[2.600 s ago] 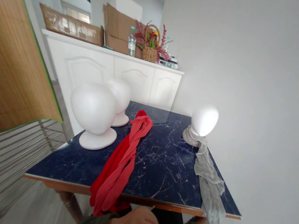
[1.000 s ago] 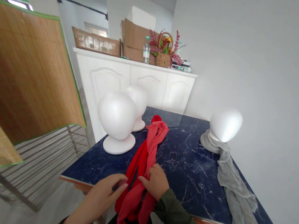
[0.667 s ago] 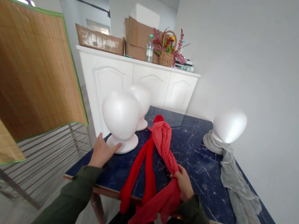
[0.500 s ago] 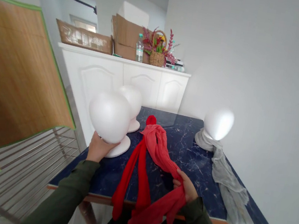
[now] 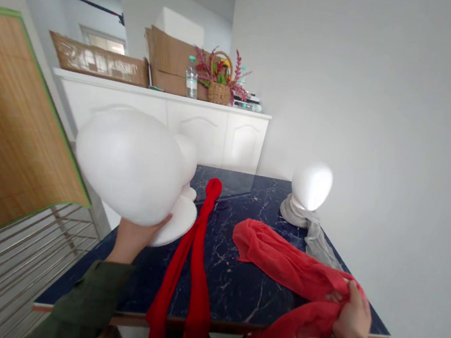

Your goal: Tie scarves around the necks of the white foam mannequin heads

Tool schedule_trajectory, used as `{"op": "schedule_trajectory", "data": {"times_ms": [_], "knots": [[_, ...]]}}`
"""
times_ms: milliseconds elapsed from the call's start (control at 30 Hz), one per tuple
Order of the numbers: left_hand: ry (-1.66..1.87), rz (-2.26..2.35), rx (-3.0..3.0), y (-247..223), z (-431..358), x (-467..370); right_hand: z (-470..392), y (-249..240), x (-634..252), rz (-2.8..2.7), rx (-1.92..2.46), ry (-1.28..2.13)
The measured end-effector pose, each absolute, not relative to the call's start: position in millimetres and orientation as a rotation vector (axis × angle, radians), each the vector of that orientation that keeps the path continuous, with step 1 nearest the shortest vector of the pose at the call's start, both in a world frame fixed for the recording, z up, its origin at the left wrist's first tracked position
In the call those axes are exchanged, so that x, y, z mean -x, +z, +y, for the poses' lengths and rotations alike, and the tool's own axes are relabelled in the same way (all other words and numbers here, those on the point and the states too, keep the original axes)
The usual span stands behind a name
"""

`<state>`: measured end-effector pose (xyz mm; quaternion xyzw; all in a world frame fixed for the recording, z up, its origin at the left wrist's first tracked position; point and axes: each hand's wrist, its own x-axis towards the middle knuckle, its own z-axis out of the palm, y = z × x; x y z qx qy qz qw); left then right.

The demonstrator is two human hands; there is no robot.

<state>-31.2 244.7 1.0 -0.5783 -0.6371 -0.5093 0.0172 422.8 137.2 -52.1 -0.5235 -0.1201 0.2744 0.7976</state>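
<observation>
Coral scarf (image 5: pixel 287 263) bunches in the closed fingers of the right hand (image 5: pixel 354 314); the left hand (image 5: pixel 131 237) clasps the tilted white head (image 5: pixel 129 164) low down. Beyond the right fingers lies the grey scarf (image 5: pixel 319 242). Shifting the head seems underway, calling for steady support.

My view comes through bright, with soft, diffuse light. At the far right corner of the table (image 5: pixel 232 285), glare washes out the white head (image 5: pixel 311 184); a pale reflection dulls the far edge. Left of the table, I see the mat (image 5: pixel 11 127) stretched by the wide lens, its detail soft.
</observation>
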Motion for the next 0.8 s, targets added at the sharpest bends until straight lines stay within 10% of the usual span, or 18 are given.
{"op": "schedule_trajectory", "data": {"times_ms": [367,800], "knots": [[-1.787,-1.647,2.42,-18.3,271.0,-146.2,70.4,-9.2,-471.5,-0.345,1.201,0.386],[-1.359,-1.604,2.837,-62.5,253.3,-149.5,71.5,-9.7,-508.2,-1.099,1.879,0.266]]}}
